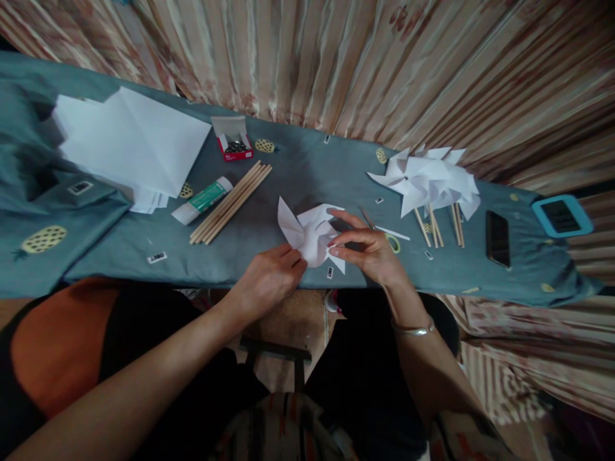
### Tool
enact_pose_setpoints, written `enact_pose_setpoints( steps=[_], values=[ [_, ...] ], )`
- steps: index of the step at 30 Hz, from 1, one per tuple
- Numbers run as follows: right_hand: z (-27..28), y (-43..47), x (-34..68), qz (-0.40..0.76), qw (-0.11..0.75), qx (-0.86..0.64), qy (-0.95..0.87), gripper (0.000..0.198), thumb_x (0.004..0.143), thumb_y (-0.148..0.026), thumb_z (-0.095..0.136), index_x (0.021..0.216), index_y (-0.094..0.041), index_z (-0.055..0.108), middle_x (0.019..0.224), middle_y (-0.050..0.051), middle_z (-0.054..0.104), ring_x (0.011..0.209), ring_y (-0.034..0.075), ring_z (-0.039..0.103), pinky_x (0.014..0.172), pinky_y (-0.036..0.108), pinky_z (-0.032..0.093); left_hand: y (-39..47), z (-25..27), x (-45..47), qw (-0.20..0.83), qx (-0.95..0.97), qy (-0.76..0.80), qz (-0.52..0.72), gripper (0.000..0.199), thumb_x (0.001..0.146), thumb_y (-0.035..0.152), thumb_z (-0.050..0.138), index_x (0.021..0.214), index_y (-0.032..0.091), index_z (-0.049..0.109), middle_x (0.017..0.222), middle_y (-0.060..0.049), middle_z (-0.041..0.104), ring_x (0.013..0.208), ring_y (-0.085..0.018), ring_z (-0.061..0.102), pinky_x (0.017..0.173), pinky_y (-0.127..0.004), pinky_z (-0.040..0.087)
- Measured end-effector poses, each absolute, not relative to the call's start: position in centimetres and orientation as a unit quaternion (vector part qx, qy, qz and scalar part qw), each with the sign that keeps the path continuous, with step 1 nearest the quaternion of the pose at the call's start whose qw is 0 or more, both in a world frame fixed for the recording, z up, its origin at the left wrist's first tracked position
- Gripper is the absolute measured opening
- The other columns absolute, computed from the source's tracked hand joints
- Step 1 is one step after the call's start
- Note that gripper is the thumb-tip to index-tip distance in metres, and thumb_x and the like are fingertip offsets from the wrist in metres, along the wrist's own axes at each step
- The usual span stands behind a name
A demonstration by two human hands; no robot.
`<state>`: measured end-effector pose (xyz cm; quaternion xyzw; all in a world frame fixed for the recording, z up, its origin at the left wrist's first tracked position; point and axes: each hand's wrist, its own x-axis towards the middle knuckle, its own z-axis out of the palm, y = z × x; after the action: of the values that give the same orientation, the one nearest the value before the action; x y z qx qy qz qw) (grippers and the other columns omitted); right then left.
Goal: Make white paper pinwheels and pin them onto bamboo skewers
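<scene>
A white paper pinwheel head (314, 240), its corners partly curled inward, lies at the front edge of the cloth-covered table. My left hand (277, 274) is closed on its lower left edge, the fingertips pressed together there. On the other side my right hand (362, 246) pinches a right-hand fold between thumb and finger, its other fingers spread over the paper. Just beyond my right hand lie scissors (393, 242) with green-rimmed handles, partly hidden, and a thin white paper strip (394, 233).
Finished paper pinwheels (432, 179) on sticks lie right, near a dark phone (498, 238) and a blue-framed device (562, 216). To the left are wooden sticks (230, 203), a glue tube (204, 200), a red box of pins (234, 144) and white paper sheets (139, 141).
</scene>
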<state>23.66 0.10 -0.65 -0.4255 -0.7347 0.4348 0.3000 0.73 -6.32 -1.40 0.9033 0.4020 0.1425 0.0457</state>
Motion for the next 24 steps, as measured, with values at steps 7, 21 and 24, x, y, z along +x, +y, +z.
enact_pose_setpoints(
  steps=[7,21,24],
  values=[
    [-2.3,0.1,21.9,0.298,0.301,-0.433,-0.796,0.005,0.082,-0.032,0.074,0.078,-0.028,0.073,0.143,-0.001,0.056,0.138,0.026,0.046,0.115,0.052,0.037,-6.5,-1.8,0.9,0.051,0.900,0.407,0.150,0.012,0.088,0.006,0.058,0.080,0.014,0.063,0.081,-0.005,0.064,0.075,-0.020,0.059,0.063,-0.030,0.049],
    [-3.0,-1.4,20.0,0.131,0.310,-0.453,-0.826,0.011,0.090,-0.029,0.060,0.084,-0.025,0.068,0.150,-0.001,0.047,0.145,0.026,0.034,0.120,0.050,0.030,-6.6,-1.7,1.0,0.048,0.898,0.412,0.148,0.009,0.087,0.008,0.060,0.080,0.013,0.064,0.081,-0.006,0.065,0.075,-0.020,0.059,0.063,-0.030,0.049],
    [-3.3,-1.4,19.8,0.140,0.309,-0.464,-0.819,0.013,0.092,-0.031,0.058,0.086,-0.028,0.069,0.150,-0.006,0.045,0.146,0.026,0.033,0.122,0.050,0.029,-6.6,-1.6,1.0,0.050,0.897,0.414,0.146,0.009,0.088,0.009,0.059,0.081,0.013,0.064,0.082,-0.006,0.065,0.076,-0.020,0.059,0.063,-0.030,0.049]
  ],
)
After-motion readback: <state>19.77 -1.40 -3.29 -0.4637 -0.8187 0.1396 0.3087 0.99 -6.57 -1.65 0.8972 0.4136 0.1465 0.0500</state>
